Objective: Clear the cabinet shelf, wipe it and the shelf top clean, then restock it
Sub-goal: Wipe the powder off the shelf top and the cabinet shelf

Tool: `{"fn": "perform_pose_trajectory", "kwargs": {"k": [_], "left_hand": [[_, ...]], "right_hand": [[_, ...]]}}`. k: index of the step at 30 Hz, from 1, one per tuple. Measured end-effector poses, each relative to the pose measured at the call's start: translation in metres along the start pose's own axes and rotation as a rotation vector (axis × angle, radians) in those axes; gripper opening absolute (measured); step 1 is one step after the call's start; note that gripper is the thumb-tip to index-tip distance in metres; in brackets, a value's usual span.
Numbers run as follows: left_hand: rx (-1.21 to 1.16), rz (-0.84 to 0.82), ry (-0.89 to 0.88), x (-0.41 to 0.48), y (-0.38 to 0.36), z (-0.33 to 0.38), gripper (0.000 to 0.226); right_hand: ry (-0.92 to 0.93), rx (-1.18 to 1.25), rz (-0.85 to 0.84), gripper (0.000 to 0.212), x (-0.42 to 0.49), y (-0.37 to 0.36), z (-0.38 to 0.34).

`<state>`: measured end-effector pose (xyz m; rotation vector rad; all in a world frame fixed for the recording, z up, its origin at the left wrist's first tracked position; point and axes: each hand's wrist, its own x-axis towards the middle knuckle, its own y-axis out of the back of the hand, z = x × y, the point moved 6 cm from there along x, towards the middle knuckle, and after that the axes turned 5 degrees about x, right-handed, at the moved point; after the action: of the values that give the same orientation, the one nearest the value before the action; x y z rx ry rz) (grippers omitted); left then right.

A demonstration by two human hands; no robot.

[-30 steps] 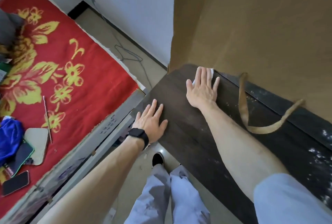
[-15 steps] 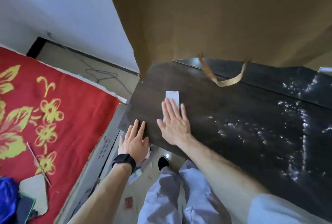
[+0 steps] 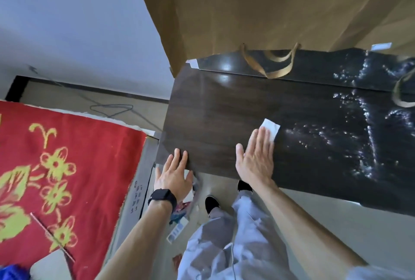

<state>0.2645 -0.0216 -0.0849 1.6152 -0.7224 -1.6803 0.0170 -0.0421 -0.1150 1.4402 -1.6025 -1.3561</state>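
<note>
The dark wood shelf top (image 3: 224, 122) fills the middle of the head view. My right hand (image 3: 256, 158) lies flat on it with straight fingers, pressing a white wipe (image 3: 270, 129) that sticks out past the fingertips. White dust specks (image 3: 350, 136) cover the top to the right of the wipe. My left hand (image 3: 174, 175), a black watch on its wrist, rests flat on the front left corner of the top.
Large brown paper bags (image 3: 258, 8) with ribbon handles (image 3: 276, 64) stand along the back of the top. A bed with a red flowered cover (image 3: 62, 167) is close on the left. Scraps of packaging (image 3: 179, 223) lie on the floor by my feet.
My right hand has slid the wipe rightward along the top toward the dusty patch. The left hand stays on the front left corner. The view has shifted right.
</note>
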Motion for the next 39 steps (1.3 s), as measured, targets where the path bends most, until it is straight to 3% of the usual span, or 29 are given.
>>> {"fn": "perform_pose_trajectory", "kwargs": {"k": [3,5,8,12,15,17,20,22,24,27,29,30,33,35,39], "left_hand": [[0.077,0.030,-0.065,0.000,0.001,-0.008,0.063],[0.131,0.042,-0.089,0.000,0.000,-0.013,0.062],[0.109,0.016,-0.090,0.000,-0.008,-0.016,0.059],[0.044,0.009,-0.102,-0.001,-0.016,-0.017,0.058],[0.051,0.024,-0.099,-0.003,-0.016,-0.018,0.057],[0.094,0.078,-0.097,-0.003,-0.012,-0.015,0.057],[0.117,0.218,-0.108,0.007,0.012,0.000,0.056],[0.134,0.287,-0.161,0.023,0.029,0.017,0.051],[0.141,0.285,-0.204,0.040,0.039,0.035,0.051],[0.121,0.249,-0.258,0.064,0.045,0.068,0.057],[0.123,0.239,-0.299,0.081,0.047,0.090,0.058],[0.128,0.221,-0.299,0.089,0.046,0.097,0.059],[0.158,0.167,-0.247,0.107,0.030,0.100,0.059],[0.170,0.174,-0.221,0.112,0.023,0.097,0.059],[0.186,0.208,-0.221,0.116,0.022,0.099,0.057]], "right_hand": [[0.424,-0.010,-0.103,0.069,-0.036,-0.041,-0.086],[0.572,-0.057,-0.180,0.067,-0.059,-0.057,-0.104],[0.432,-0.060,-0.123,0.066,-0.061,-0.043,-0.059],[-0.077,-0.085,0.001,0.071,-0.066,-0.007,0.065],[-0.283,-0.003,0.036,0.074,-0.069,-0.002,0.068],[-0.142,0.023,0.032,0.072,-0.063,-0.014,0.016],[0.295,0.002,-0.120,0.067,-0.051,-0.038,-0.066],[0.428,-0.031,-0.132,0.063,-0.024,-0.033,-0.067],[0.318,-0.046,-0.079,0.063,0.012,-0.019,-0.031],[-0.073,-0.038,0.038,0.065,0.059,0.010,0.046],[-0.220,-0.015,0.067,0.066,0.073,0.017,0.058],[-0.198,0.002,0.083,0.066,0.077,0.017,0.048],[0.197,-0.003,0.022,0.063,0.087,0.006,-0.012],[0.358,0.017,-0.063,0.061,0.109,0.001,-0.039],[0.287,0.003,-0.022,0.057,0.167,0.014,-0.032]]}}
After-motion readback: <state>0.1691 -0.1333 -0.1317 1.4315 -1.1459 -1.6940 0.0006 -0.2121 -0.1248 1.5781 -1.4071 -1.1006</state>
